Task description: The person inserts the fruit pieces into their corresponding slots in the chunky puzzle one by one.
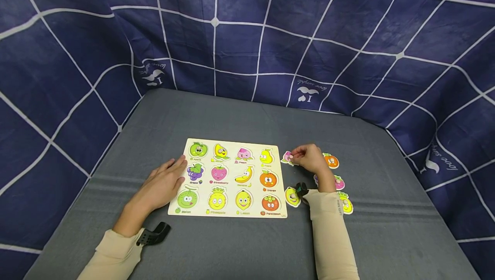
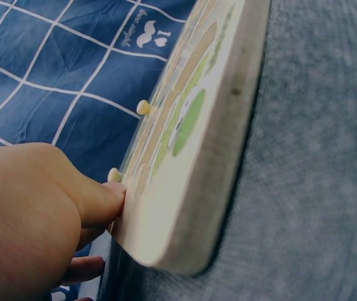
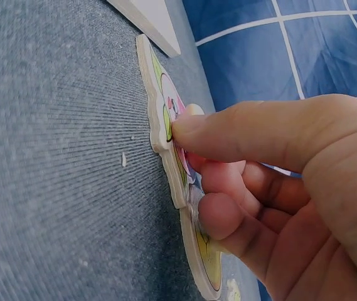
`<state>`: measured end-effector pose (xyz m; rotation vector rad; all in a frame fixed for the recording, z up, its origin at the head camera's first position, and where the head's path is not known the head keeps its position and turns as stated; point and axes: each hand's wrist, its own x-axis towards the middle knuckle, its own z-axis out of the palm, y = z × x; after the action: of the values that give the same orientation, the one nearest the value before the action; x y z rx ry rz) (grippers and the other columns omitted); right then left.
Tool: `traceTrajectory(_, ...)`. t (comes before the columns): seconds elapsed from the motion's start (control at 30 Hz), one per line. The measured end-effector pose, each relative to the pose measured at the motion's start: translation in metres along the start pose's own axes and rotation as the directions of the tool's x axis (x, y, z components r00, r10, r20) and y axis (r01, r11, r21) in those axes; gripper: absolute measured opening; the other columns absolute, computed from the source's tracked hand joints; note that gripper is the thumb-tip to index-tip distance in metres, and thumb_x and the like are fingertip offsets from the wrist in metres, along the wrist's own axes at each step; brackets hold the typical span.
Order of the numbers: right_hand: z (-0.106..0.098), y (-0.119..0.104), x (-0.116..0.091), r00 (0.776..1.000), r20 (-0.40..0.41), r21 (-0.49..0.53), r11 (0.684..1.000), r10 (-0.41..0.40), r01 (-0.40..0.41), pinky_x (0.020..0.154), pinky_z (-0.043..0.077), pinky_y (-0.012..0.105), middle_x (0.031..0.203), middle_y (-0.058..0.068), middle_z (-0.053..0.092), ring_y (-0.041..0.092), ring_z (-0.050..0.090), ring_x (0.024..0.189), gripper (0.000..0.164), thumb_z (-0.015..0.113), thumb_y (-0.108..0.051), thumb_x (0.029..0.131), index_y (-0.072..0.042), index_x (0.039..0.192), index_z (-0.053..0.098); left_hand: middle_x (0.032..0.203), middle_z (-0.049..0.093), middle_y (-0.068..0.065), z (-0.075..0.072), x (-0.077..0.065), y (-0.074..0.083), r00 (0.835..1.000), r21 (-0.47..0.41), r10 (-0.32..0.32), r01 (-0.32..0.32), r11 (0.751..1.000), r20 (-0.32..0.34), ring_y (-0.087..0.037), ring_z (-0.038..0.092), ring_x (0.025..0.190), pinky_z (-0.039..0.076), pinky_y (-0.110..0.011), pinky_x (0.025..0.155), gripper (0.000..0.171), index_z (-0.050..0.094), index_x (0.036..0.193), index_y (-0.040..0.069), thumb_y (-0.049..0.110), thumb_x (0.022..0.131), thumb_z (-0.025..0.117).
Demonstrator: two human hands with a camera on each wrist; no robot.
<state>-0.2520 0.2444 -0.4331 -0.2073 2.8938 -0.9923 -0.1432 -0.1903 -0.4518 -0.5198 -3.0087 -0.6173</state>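
Pink-faced fruit piece [image 1: 286,157] lies at the right side of the fruit board [image 1: 232,142], just beside its upper right edge on the grey desk [image 1: 232,250]; whether it is a little raised I cannot tell. The right hand [image 1: 309,158] has its grip nearly closed on it, thumb and fingers pinching near the pale knob [image 3: 194,109], with the remaining fingers curled in. The left hand [image 1: 161,184] lies relaxed over the board's left edge, fingers fairly straight, seemingly only steadying it. Picking up this piece looks like the step in hand; the next move seems to call for a secure pinch, a lift clear of the desk and a turn to match a printed outline. The piece is flat, with a pale, wavy cut edge, a pink face with small drawn features and green at its border; much of it is covered by the fingers, so its fruit is hard to name. Other loose pieces lie around the right forearm: a yellow piece [image 1: 292,197], an orange piece [image 1: 331,161], a pink piece [image 1: 339,183] and a pineapple-like piece [image 1: 346,203].
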Motion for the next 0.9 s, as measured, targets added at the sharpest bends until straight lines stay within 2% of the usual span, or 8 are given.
traceTrajectory(0.9, -0.001, -0.0025, -0.0018, 1.0, -0.005, -0.043, 0.999, -0.013, 0.012, 0.054, 0.041, 0.026, 0.069, 0.002, 0.063, 0.013, 0.052, 0.059, 0.01, 0.075, -0.011, 0.074, -0.005, 0.082, 0.071, 0.143, 0.032, -0.019, 0.0009, 0.0002, -0.0008, 1.0, 0.0, 0.008, -0.008, 1.0, -0.006, -0.045, 0.029, 0.127, 0.022, -0.062, 0.095, 0.05, 0.04, 0.135, -0.005, 0.011, 0.09, 0.055)
